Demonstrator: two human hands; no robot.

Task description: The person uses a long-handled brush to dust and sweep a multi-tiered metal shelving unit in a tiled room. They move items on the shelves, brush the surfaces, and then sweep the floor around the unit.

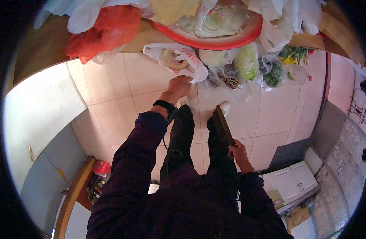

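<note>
My left hand (179, 86) is closed at the near edge of a white plastic bag (198, 70) with red print, which lies on the tiled floor. Inside the bag shows a rounded tan thing (172, 59), partly covered by the plastic. A dark brown, long flat tool (224, 124) is gripped at its near end by my right hand (240, 154). It is seen almost edge-on and points forward over my right leg; I cannot tell its exact kind. To the right of the white bag lies a bagged leafy cabbage (246, 63).
Other bagged vegetables (230, 81), dark greens (273, 74) and a clear plastic bottle (299, 74) with a red cap lie along the floor. Above them, a red-rimmed tray (208, 44) and a red plastic bag (111, 30) overhang the table edge. White cabinet doors (299, 179) stand at right.
</note>
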